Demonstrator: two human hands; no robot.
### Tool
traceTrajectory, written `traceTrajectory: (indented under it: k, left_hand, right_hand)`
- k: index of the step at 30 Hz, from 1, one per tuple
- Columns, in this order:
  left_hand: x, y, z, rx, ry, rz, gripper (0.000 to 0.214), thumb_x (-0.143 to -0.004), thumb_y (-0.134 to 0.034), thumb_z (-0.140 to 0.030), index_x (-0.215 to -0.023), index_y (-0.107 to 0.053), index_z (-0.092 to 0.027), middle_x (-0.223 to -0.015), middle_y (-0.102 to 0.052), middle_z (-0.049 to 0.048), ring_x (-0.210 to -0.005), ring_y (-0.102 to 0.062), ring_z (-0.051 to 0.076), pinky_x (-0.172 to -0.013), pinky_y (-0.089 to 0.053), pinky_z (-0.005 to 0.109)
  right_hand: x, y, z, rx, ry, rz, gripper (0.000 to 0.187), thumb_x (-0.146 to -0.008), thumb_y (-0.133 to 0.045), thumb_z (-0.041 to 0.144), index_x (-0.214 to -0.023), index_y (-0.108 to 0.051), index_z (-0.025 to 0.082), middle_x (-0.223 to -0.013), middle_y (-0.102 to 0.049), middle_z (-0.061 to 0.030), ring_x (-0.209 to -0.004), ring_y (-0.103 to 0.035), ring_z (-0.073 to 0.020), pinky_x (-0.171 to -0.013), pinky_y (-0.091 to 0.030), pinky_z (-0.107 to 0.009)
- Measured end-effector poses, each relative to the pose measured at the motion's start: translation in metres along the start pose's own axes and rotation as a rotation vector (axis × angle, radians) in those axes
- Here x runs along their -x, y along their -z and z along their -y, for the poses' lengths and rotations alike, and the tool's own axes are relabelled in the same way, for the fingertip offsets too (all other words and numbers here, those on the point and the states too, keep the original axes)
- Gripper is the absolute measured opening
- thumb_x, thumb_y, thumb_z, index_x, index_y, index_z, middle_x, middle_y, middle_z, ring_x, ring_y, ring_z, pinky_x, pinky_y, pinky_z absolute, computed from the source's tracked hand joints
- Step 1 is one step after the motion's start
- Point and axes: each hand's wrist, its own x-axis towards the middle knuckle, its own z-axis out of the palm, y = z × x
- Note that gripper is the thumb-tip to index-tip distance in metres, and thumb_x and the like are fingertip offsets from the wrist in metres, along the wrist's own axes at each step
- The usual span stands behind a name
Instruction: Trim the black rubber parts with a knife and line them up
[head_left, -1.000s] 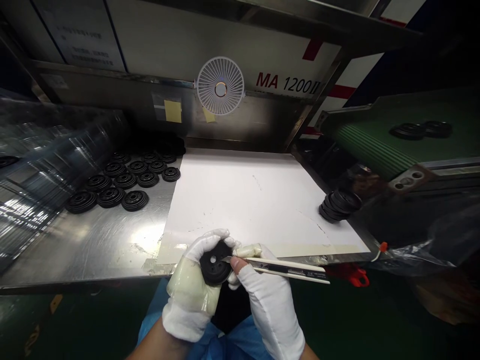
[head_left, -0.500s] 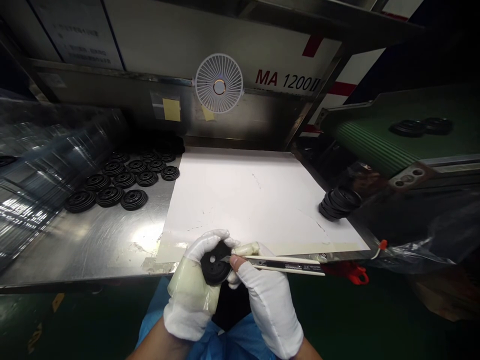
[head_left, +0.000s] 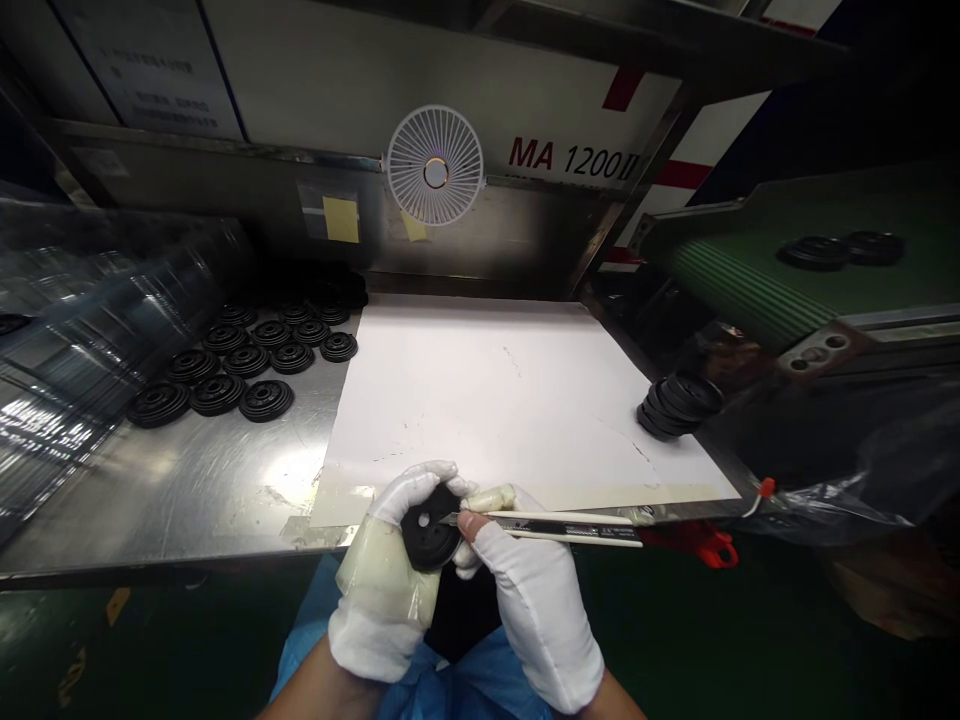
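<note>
My left hand [head_left: 384, 570], in a white glove wrapped with translucent tape, grips a black ribbed rubber disc [head_left: 429, 528] with a central hole. My right hand [head_left: 534, 612], also white-gloved, holds a snap-off utility knife [head_left: 570, 529] with a white handle. The tip of its blade sits at the disc's upper right edge, touching it or very close. My fingers hide part of the disc's rim.
A white sheet [head_left: 480, 400] covers a steel table [head_left: 202, 480]. Several black discs [head_left: 266, 400] lie in rows at left, and a stack [head_left: 679, 405] lies at right. Further discs [head_left: 814, 253] rest on a green conveyor belt [head_left: 742, 280]. Plastic film [head_left: 97, 340] lies at far left.
The knife has swung from sloping down to the right to nearly level, its blade staying at the disc. The view has drifted slightly. The disc stays in my left hand.
</note>
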Motion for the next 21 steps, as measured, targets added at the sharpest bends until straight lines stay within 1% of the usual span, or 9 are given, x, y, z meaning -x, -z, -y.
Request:
traceTrajectory:
  k: [3,6,10,12,18,21]
  left_hand:
    - [-0.0011,0.0011,0.0,0.007,0.003,-0.01,0.011,-0.082,-0.051,-0.025,-0.085,-0.057,-0.017,-0.078,-0.059,0.0024,-0.047,-0.055,0.016,-0.04,-0.038,0.029]
    - [-0.0014,0.0011,-0.0002,0.029,0.008,-0.019,0.011,-0.081,-0.051,-0.025,-0.085,-0.057,-0.017,-0.078,-0.059,0.0029,-0.05,-0.057,0.017,-0.039,-0.038,0.028]
    - [-0.0012,-0.0007,-0.0006,0.06,0.023,-0.013,0.01,-0.081,-0.052,-0.024,-0.086,-0.058,-0.017,-0.081,-0.059,0.0038,-0.058,-0.06,0.02,-0.039,-0.038,0.027]
    - [-0.0015,-0.0018,-0.0009,0.062,0.028,-0.014,0.011,-0.08,-0.052,-0.024,-0.086,-0.057,-0.017,-0.08,-0.059,0.0039,-0.058,-0.06,0.02,-0.039,-0.038,0.027]
    - [-0.0037,-0.0007,-0.0019,0.054,0.052,-0.016,0.011,-0.079,-0.053,-0.024,-0.086,-0.057,-0.017,-0.079,-0.059,0.003,-0.052,-0.057,0.017,-0.039,-0.037,0.027]
    - [-0.0034,0.0002,-0.0014,0.049,0.036,-0.014,0.011,-0.08,-0.053,-0.025,-0.086,-0.057,-0.017,-0.08,-0.059,0.0034,-0.054,-0.058,0.018,-0.04,-0.037,0.027]
  right_hand:
    - [-0.0011,0.0012,0.0007,0.033,-0.004,0.032,0.021,-0.08,-0.064,0.03,-0.066,-0.059,0.016,-0.055,-0.061,0.002,-0.051,-0.057,-0.0115,-0.056,-0.049,-0.024]
    - [-0.0013,0.0002,0.003,0.051,0.029,0.043,0.024,-0.082,-0.062,0.028,-0.062,-0.058,0.016,-0.054,-0.06,0.0017,-0.051,-0.057,-0.0113,-0.057,-0.049,-0.024]
    - [-0.0004,-0.0027,0.0061,0.041,0.064,-0.017,0.019,-0.081,-0.063,0.028,-0.067,-0.057,0.017,-0.055,-0.06,0.0025,-0.051,-0.056,-0.0111,-0.056,-0.049,-0.023]
    - [0.0,-0.0035,0.0061,0.027,0.061,-0.046,0.014,-0.08,-0.064,0.026,-0.072,-0.057,0.017,-0.054,-0.059,0.0033,-0.049,-0.056,-0.0111,-0.054,-0.048,-0.023]
    - [0.0012,-0.0038,0.0042,0.012,0.048,-0.056,0.014,-0.079,-0.066,0.028,-0.076,-0.057,0.018,-0.054,-0.06,0.0034,-0.05,-0.057,-0.0119,-0.054,-0.048,-0.023]
    - [0.001,-0.0033,0.0043,0.023,0.038,-0.051,0.014,-0.079,-0.066,0.027,-0.074,-0.059,0.017,-0.054,-0.06,0.003,-0.05,-0.057,-0.0115,-0.054,-0.048,-0.022]
